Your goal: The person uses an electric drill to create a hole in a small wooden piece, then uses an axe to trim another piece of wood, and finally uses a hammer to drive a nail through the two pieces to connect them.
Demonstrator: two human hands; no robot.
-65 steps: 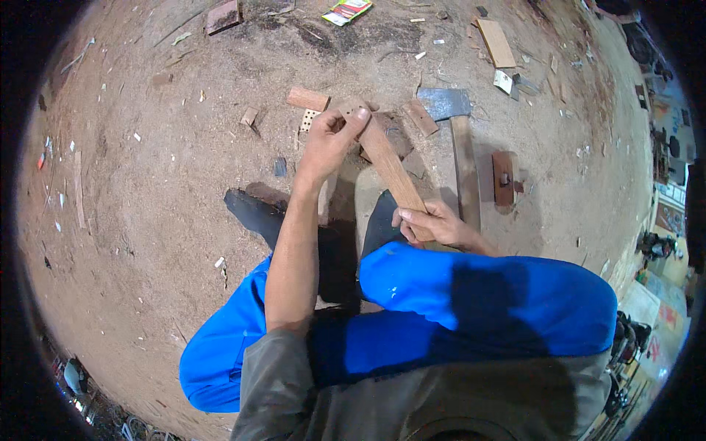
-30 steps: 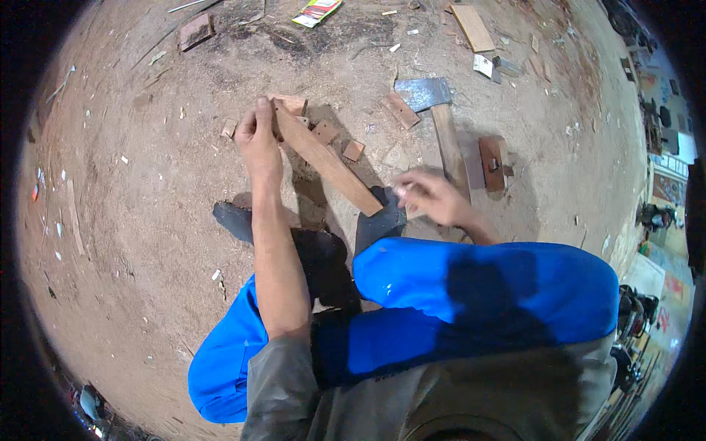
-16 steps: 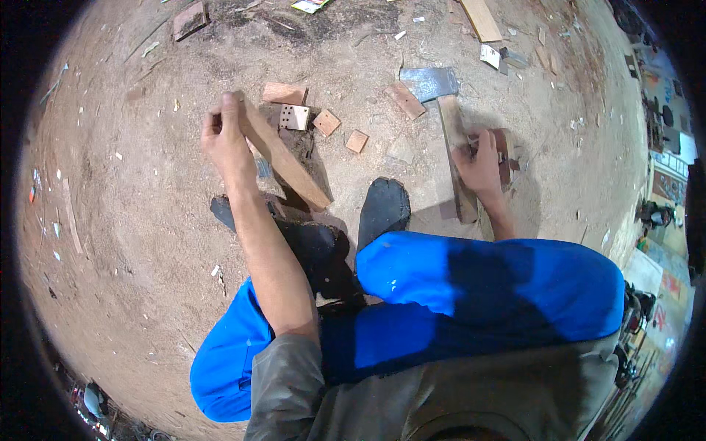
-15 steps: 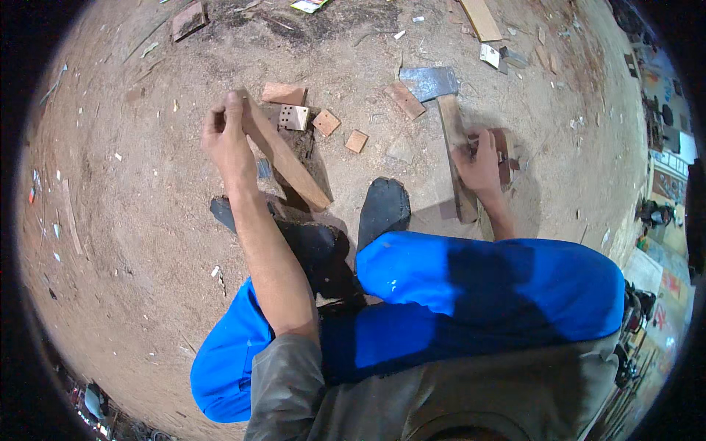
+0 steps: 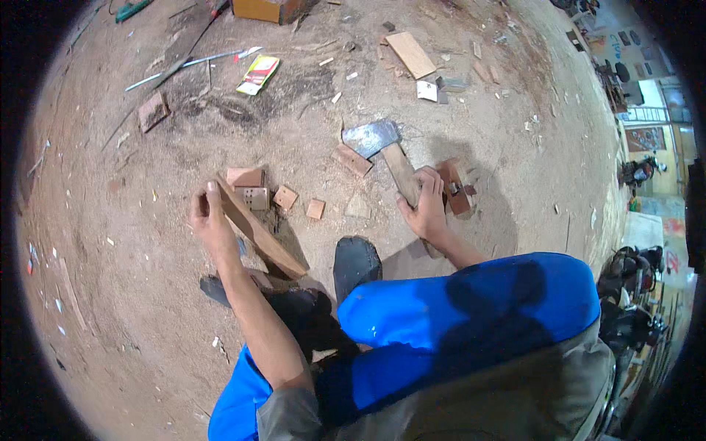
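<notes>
My left hand [image 5: 209, 213] is closed on the upper end of a long, tapering wooden piece [image 5: 257, 235], which slants down toward my shoes. My right hand [image 5: 430, 206] is closed round the wooden handle of an axe [image 5: 399, 169]. The axe's grey steel head [image 5: 371, 137] lies on the ground, touching or just beside a small reddish wooden block [image 5: 352, 160]. Between my hands lie a drilled block [image 5: 254, 198], a plain block [image 5: 245, 177] and two small square wooden pieces [image 5: 285, 197].
Right of my right hand sits a reddish-brown block with a metal part [image 5: 456, 188], perhaps a hand plane. Farther out are a pale board [image 5: 411, 55], a yellow-green packet [image 5: 259, 76], a thin rod [image 5: 193, 65] and an orange-brown box [image 5: 259, 10]. My dark shoes [image 5: 357, 266] are close by.
The view has shifted, bringing more far ground in. My right hand has closed round the axe handle. The wooden piece in my left hand has turned slightly.
</notes>
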